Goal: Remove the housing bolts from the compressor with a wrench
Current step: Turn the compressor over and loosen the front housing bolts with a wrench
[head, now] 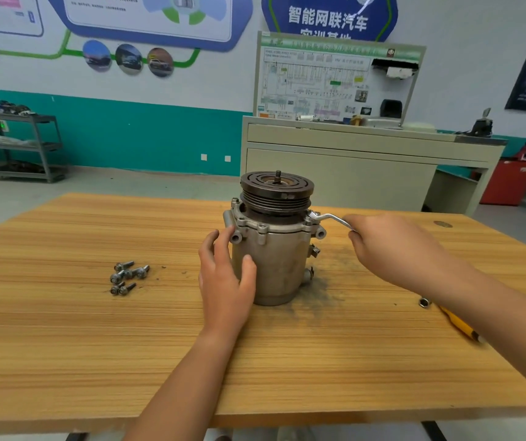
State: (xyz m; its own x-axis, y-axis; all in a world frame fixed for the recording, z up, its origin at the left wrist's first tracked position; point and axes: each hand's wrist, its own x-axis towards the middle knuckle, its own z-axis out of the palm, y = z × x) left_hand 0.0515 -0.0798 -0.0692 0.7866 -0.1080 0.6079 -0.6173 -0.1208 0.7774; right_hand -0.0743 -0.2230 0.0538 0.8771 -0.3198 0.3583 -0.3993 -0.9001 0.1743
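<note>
Noted loose steel bolts (128,276) out, centre-left; more remaining on grey cylindrical metal compressor (274,265). Clasped by left hand (223,281); silver wrench (331,217) gripped in right hand (392,246) fingers.

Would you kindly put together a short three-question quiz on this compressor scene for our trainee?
1. True or false: the right hand holds the wrench, whose head is at the top flange of the compressor.
2. Where do the loose bolts lie? A) on the table, left of the compressor; B) in a tray; C) in a bucket.
3. Which hand steadies the compressor's body?
Key: 1 true; 2 A; 3 the left hand.
</note>
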